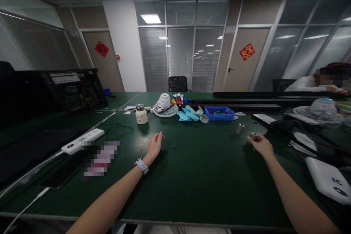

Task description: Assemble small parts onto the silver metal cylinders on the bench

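My right hand (263,147) is closed around a small silver metal cylinder (255,136), which looks like a small electric motor, at the right of the green table (203,175). Just left of it and farther back, a similar metal cylinder (240,128) stands upright. My left hand (154,148) is above the table's middle left, its fingertips drawn together; whatever may be between them is hidden. A tiny dark round piece (173,147) lies to the right of that hand. Behind it stands a cream bottle (142,117) with a metal lid.
Toward the back are a white fan (165,109), light-blue fan blades (190,114) and a blue tray (220,113) of small parts. White power banks (83,141) and cables flank both sides. An opened computer case (74,91) stands left. Another person (304,84) sits far right.
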{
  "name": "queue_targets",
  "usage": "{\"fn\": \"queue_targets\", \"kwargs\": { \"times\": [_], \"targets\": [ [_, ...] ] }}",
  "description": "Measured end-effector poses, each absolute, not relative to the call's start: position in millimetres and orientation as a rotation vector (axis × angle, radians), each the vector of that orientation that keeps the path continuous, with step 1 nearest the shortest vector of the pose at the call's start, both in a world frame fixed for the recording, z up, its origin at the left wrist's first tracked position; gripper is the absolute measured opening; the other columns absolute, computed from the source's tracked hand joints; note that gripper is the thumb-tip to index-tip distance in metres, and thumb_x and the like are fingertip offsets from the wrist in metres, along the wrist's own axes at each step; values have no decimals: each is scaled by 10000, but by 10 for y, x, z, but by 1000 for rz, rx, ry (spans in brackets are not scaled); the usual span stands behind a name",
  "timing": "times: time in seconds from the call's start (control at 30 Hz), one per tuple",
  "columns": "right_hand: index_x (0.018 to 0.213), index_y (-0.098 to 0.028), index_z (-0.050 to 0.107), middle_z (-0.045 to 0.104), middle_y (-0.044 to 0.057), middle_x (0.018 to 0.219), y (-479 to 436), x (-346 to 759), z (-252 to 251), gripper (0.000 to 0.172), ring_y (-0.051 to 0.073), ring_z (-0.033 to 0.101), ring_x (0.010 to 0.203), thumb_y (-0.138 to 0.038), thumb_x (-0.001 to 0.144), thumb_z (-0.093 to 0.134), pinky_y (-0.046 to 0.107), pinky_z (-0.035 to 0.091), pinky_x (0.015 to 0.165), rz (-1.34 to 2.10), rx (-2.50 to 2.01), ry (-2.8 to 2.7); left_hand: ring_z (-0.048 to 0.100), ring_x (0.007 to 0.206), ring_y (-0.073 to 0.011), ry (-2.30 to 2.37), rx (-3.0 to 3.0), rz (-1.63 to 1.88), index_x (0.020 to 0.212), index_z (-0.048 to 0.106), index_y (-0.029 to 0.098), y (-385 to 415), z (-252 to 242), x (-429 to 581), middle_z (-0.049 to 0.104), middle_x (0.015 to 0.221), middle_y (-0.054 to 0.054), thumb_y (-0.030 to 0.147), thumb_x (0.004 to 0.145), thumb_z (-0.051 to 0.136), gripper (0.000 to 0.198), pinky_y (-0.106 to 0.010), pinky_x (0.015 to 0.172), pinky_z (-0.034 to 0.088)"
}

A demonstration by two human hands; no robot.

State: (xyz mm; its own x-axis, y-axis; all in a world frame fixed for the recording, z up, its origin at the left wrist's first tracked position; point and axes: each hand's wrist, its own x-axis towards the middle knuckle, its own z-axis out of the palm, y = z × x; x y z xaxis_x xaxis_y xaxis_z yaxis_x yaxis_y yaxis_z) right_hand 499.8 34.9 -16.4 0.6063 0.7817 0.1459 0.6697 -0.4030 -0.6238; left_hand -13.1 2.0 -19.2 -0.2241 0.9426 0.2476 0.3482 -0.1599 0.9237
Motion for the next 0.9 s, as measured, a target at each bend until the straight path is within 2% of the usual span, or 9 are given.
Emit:
{"fn": "queue_targets", "kwargs": {
  "times": [0.1,0.13,0.2,0.27,0.37,0.53,0.7,0.8,0.9],
  "targets": [
    [1312,-98,462,553,242,1217,218,4728,-23,819,379,534,1101,-506,637,683,483,448,858,-21,-2098,-1013,427,431,-137,1625,1446,1444,824,575,184,26,-185,-156,417,466,51,661,817,363,522,-252,460,304],
    [1337,-102,432,511,248,1268,168,4564,27,830,385,491,1152,-496,649,677,504,423,891,-158,-2013,-1028,432,441,-141,1646,1432,1457,830,573,185,28,-184,-162,425,477,49,653,817,370,510,-255,467,305],
    [1309,-134,475,507,212,1282,80,4117,93,666,352,467,1178,-460,741,596,503,393,928,-298,-1752,-1249,443,463,-146,1683,1412,1470,843,565,189,29,-179,-169,446,505,43,630,816,395,473,-257,482,306],
    [1202,-168,585,606,139,1136,31,3553,89,482,265,562,1021,-436,805,537,413,441,874,-37,-1454,-1698,455,484,-147,1703,1410,1470,846,551,192,26,-176,-169,473,535,38,601,810,428,429,-257,498,312],
    [1217,-208,600,657,58,937,40,2686,-9,478,162,592,740,-466,816,554,290,468,685,522,-1229,-2102,464,504,-146,1700,1419,1472,844,535,198,18,-176,-169,494,560,36,579,799,457,392,-254,515,321],
    [1096,-268,696,618,22,801,139,1806,-107,485,153,557,712,-577,726,646,268,414,650,522,-1253,-2257,462,509,-146,1665,1428,1463,845,519,202,24,-194,-182,479,549,44,575,798,454,381,-251,515,322],
    [926,-282,754,617,31,817,150,1753,-118,265,160,562,744,-474,801,620,273,421,665,519,-1225,-2221,473,519,-147,1668,1470,1432,847,515,202,21,-193,-175,490,558,39,557,814,445,363,-252,518,320],
    [950,-256,741,647,37,900,147,2163,-49,252,171,589,801,-423,834,591,290,456,716,461,-1157,-2163,481,527,-150,1667,1475,1401,856,516,204,12,-186,-172,497,560,38,569,815,441,374,-253,520,319],
    [1022,-239,714,682,48,968,143,2956,122,262,187,610,906,-352,883,523,315,461,829,173,-1189,-2046,476,524,-147,1668,1469,1380,858,511,208,12,-183,-172,501,568,39,569,819,436,370,-253,522,321]
  ]
}}
